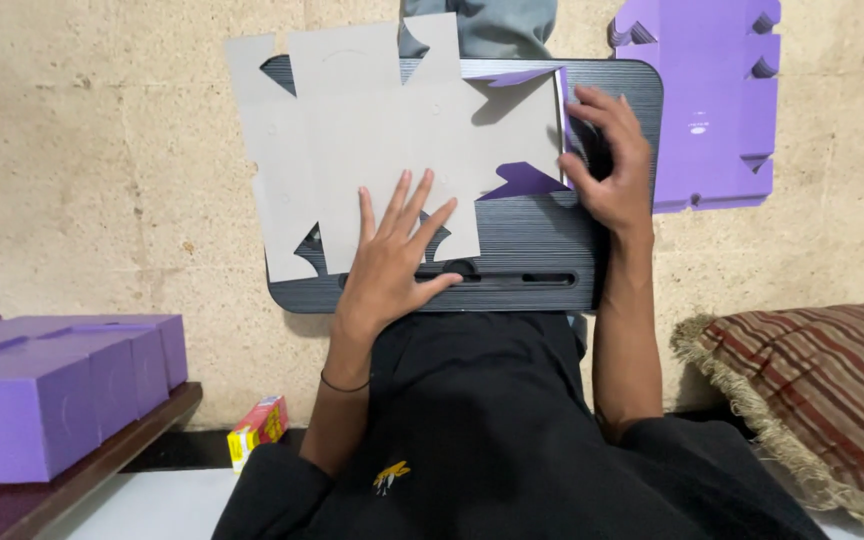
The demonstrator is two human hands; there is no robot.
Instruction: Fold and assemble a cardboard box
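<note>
A flat die-cut cardboard box blank [372,140], grey side up with purple on its underside, lies on a black lap tray [542,250] over my legs. My left hand [392,255] presses flat on the blank's lower middle, fingers spread. My right hand [607,165] grips the blank's right edge, where a purple flap [522,180] is folded up and over.
Another flat purple box blank [712,100] lies on the beige floor at upper right. Assembled purple boxes [42,385] stand on a wooden shelf at lower left. A small red and yellow carton [257,430] lies near them. A striped cushion [822,390] sits at right.
</note>
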